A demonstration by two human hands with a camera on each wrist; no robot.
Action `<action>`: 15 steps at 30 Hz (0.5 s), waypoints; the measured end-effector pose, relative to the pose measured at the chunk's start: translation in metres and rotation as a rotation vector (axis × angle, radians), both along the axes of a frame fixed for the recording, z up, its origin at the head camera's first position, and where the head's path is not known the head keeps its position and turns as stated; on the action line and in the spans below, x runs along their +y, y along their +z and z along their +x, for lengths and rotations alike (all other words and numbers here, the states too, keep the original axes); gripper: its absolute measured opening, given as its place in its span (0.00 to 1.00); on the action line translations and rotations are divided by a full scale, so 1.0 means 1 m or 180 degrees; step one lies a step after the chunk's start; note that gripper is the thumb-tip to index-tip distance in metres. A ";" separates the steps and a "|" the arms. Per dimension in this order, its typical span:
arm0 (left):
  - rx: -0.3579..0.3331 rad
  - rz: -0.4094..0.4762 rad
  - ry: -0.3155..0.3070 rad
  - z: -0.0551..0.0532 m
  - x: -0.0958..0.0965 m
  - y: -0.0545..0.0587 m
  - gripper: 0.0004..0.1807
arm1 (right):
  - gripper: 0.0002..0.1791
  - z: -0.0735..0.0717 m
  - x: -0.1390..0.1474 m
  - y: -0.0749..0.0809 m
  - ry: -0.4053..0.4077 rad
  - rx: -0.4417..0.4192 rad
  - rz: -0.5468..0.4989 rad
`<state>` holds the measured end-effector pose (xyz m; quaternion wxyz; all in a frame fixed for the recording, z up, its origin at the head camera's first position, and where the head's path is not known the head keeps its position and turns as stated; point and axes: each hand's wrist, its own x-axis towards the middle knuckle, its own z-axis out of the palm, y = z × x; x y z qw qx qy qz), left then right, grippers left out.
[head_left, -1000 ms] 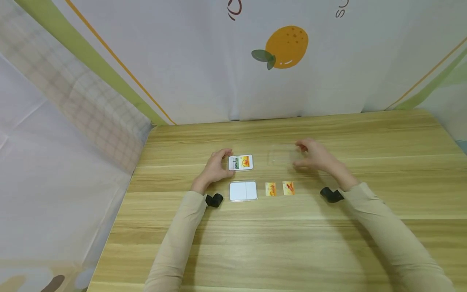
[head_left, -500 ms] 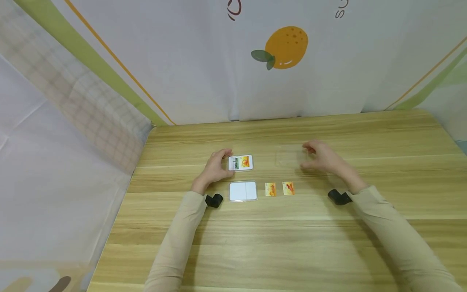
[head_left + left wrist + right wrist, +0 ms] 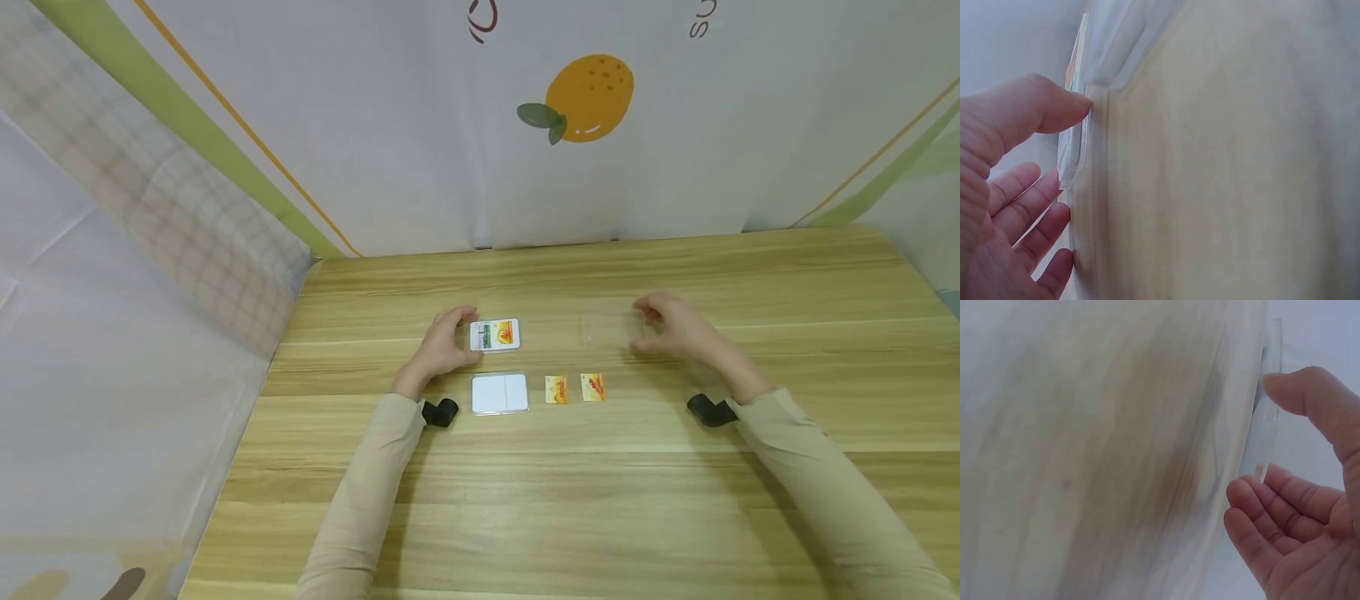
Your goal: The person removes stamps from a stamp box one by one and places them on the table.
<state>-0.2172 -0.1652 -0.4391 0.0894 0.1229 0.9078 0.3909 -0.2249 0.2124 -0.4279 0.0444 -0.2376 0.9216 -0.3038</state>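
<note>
In the head view my left hand (image 3: 442,343) holds a flat clear plastic case (image 3: 495,334) by its left end, thumb at the near edge and fingers at the far edge. The case has a white insert with two small pictures, one green, one orange and yellow. My right hand (image 3: 669,327) pinches a thin transparent cover (image 3: 1270,425) between thumb and fingertips, over the table's back half. Nearer me lie a second clear case (image 3: 500,392) with a blank white divided insert and two small stamp-like cards, one yellow-orange (image 3: 556,389), the other yellow-red (image 3: 592,387).
All of this is on a wood-grain table (image 3: 540,517). A white curtain (image 3: 375,125) with a printed orange fruit hangs behind its back edge, and pale cloth (image 3: 112,350) hangs at the left. A black wrist mount (image 3: 708,411) juts out beneath the right forearm.
My right hand has moved to the right and slightly nearer me with the transparent cover, away from the case with pictures. The left hand has stayed on that case.
</note>
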 end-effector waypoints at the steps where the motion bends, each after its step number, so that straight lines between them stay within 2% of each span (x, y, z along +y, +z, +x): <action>1: 0.0003 0.0000 0.0001 0.000 0.000 0.000 0.41 | 0.33 0.000 0.001 -0.001 0.0006 -0.0006 -0.0007; 15: 0.0003 -0.0004 0.0017 0.000 0.000 -0.001 0.41 | 0.33 0.003 0.019 -0.006 0.0059 -0.0038 -0.0090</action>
